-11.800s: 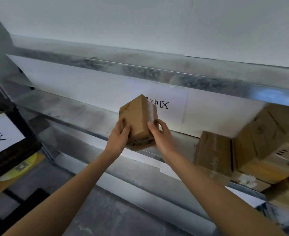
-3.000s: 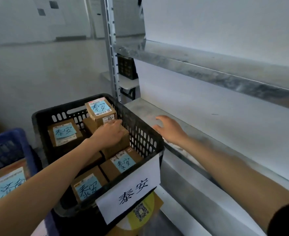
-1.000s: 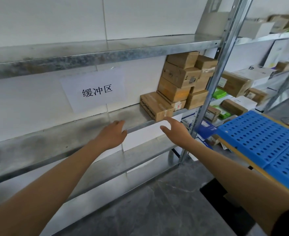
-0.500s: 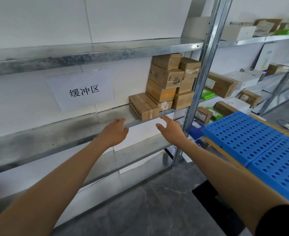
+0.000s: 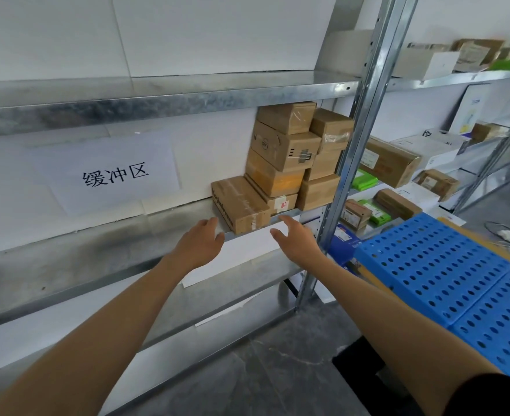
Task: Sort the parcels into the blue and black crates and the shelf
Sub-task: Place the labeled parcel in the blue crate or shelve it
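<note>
Nearest the camera, two bare forearms reach forward over a grey floor point(image 5: 262, 373); a dark sleeve point(image 5: 497, 394) shows at the lower right. A perforated blue panel point(image 5: 458, 280) lies to the right of the right arm.

The left hand point(image 5: 201, 244) and right hand point(image 5: 297, 240) are held side by side, apart from each other, in front of the metal shelf point(image 5: 97, 247). Both are empty. The left fingers point(image 5: 211, 225) are loosely extended at the shelf's front lip; whether they touch it cannot be told. The right fingers point(image 5: 286, 221) are spread and slightly bent, just below that lip.

The parcels point(image 5: 283, 151) sit at the right end of the shelf, against the post point(image 5: 353, 163). A flat parcel point(image 5: 238, 202) lies foremost, at the shelf's edge, just above and between the two hands. Behind it, brown cartons are stacked in two columns reaching nearly to the upper shelf point(image 5: 169, 100).

On the wall point(image 5: 187, 34) behind the bare left part of the shelf hangs a paper sign point(image 5: 109, 172) with three printed characters.

Beyond the post, the next bay holds further boxes point(image 5: 389, 163) and green packs point(image 5: 365, 180).
</note>
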